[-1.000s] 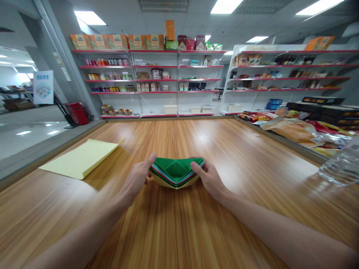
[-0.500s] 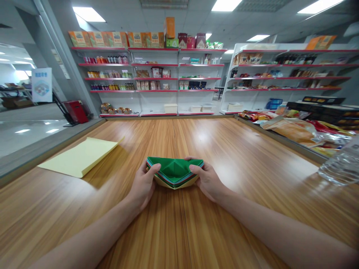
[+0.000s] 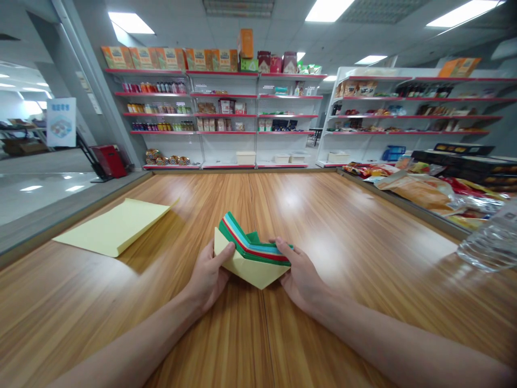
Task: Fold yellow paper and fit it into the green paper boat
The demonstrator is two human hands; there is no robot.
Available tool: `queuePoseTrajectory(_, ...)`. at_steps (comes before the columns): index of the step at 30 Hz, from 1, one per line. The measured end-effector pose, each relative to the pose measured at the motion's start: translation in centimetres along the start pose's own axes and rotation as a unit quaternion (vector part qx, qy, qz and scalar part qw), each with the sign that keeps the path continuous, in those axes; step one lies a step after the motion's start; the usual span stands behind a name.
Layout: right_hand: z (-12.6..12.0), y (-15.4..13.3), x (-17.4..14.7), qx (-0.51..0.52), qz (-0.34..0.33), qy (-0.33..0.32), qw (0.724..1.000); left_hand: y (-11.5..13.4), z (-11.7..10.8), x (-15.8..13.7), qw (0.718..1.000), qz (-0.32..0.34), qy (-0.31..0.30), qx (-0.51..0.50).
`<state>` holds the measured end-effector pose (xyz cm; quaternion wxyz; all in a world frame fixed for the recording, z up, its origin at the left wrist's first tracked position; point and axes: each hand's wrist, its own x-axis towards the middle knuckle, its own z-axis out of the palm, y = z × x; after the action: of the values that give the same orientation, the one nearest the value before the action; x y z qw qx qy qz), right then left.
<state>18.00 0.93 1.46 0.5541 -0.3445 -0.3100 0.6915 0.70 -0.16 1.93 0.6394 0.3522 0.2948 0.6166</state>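
Between my hands is a folded paper boat point(image 3: 258, 270), pale yellow on the outside. Layers of green, light blue, white and red paper show along its inner edge, and a green peak rises from its middle. My left hand point(image 3: 212, 269) pinches the left end, thumb in front and fingers behind. On the right end, my right hand point(image 3: 301, 272) grips with its thumb near the upper edge. The boat is tilted, its left tip higher than its right. Most of my fingers are hidden behind the paper.
A yellow paper sheet point(image 3: 113, 225) with a curled edge lies at the left of the wooden table point(image 3: 343, 231). A clear plastic bottle point(image 3: 490, 240) lies at the right edge. Snack packets point(image 3: 428, 191) are piled beyond the right rim. Stocked shelves point(image 3: 222, 116) stand behind.
The boat has been turned and tipped, so its yellow outer side and layered edge now face me. Its left end has risen. Both hands still hold it.
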Motion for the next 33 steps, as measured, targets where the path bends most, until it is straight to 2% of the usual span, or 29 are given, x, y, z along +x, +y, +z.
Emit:
queuePoseTrajectory(3, 0.1, -0.5, -0.3, -0.047, 0.047, -0.073, 0.995, 0.0, -0.7, 0.5, 1.0, -0.012, 0.027, 0.003)
queuePoseTrajectory(5, -0.1, -0.8, -0.2, -0.115, 0.053, -0.132, 0.983, 0.0, -1.0, 0.8, 0.999, -0.023, 0.046, 0.014)
queuePoseTrajectory(9, -0.1, -1.2, -0.3, -0.331, -0.013, -0.215, 0.919, 0.1, -0.6, 0.4, 0.995, -0.043, 0.057, 0.066)
queuePoseTrajectory(12, 0.2, -1.3, -0.9, -0.374, -0.019, -0.242, 0.895, 0.2, 0.2, -0.4, 0.993, -0.037, 0.05, 0.104)
queuePoseTrajectory(14, 0.3, -1.3, -1.3, -0.375, -0.018, -0.25, 0.893, 0.2, 0.5, -0.9, 0.992, -0.033, 0.024, 0.121)
queuePoseTrajectory(17, 0.5, -1.0, -1.5, -0.373, -0.032, -0.249, 0.893, 0.0, 0.4, -1.3, 0.988, -0.019, -0.047, 0.143)
queuePoseTrajectory(21, 0.3, -0.5, -1.3, -0.359, -0.023, -0.228, 0.905, -0.4, -0.3, -1.3, 0.98, 0.011, -0.125, 0.155)
queuePoseTrajectory(26, -0.1, -0.1, -1.1, -0.334, -0.044, -0.193, 0.922, -0.7, -0.7, -0.9, 0.973, 0.049, -0.161, 0.159)
queuePoseTrajectory(30, -0.1, 0.0, -1.3, -0.36, -0.073, -0.182, 0.912, -0.7, -0.7, -0.9, 0.972, 0.041, -0.173, 0.154)
queuePoseTrajectory(33, 0.0, -0.1, -1.5, -0.362, -0.07, -0.19, 0.91, -0.5, -0.8, -0.8, 0.975, 0.022, -0.182, 0.129)
